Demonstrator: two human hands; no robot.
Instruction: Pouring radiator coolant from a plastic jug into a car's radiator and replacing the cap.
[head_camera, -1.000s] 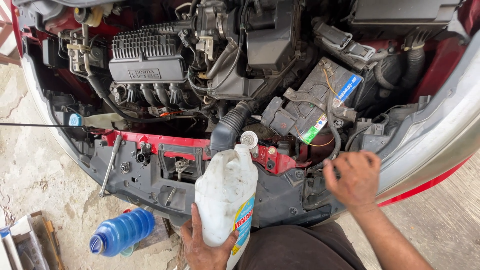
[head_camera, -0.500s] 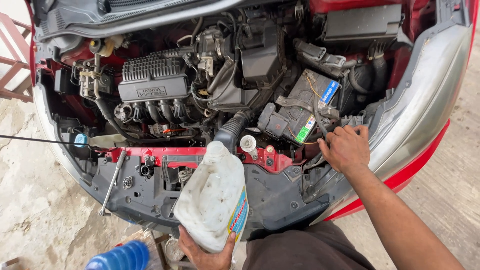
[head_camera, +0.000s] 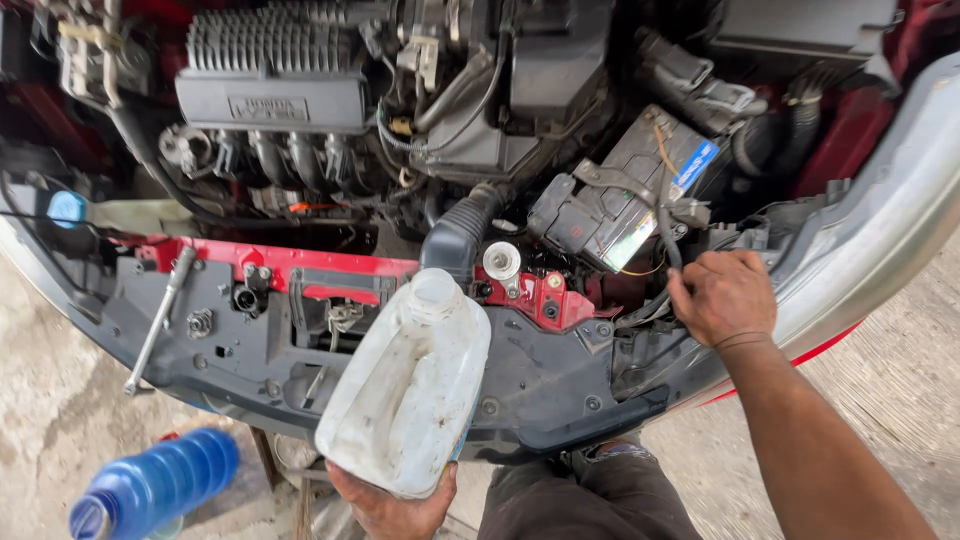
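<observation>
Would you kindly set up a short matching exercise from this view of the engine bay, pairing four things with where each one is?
Things:
1. white plastic jug
2. blue bottle
3. wrench
4. battery

Places:
A. lying on the front panel, left of the jug
B. down on the ground at lower left
C. held from below by the left hand, mouth toward the engine
D. in the bay, just above the right hand

Pairs: 1-C, 2-B, 3-A, 4-D
</observation>
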